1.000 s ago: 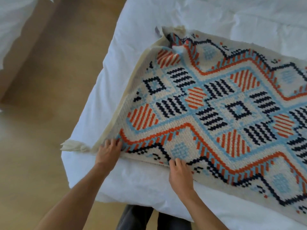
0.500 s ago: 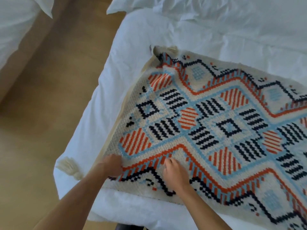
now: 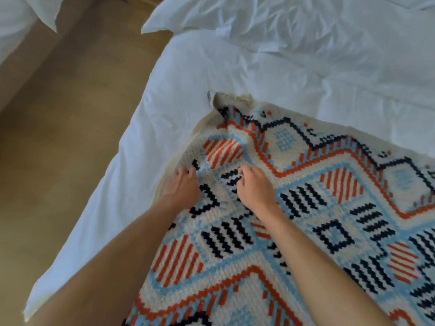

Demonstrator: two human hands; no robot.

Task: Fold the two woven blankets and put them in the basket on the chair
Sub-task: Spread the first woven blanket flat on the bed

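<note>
A patterned blanket (image 3: 329,208) lies flat on the bed (image 3: 188,78), covering its near right part and running out of view to the right and below. Its cream left edge slants from a rumpled, turned-up far corner (image 3: 226,100) down toward the person, just inside the bed's left side. The left hand (image 3: 182,188) sits at this edge and the right hand (image 3: 256,189) just beside it, further in. Both have their fingers curled into the weave, gripping the blanket, and the cloth puckers between them. Beyond the blanket's far edge the white cover is bare and creased up to a pillow (image 3: 235,20) at the top. A narrow strip of cover is left between the blanket's edge and the bed's side, which drops to a wooden floor (image 3: 70,137). Across that floor, more white bedding (image 3: 18,15) shows at the upper left.
</note>
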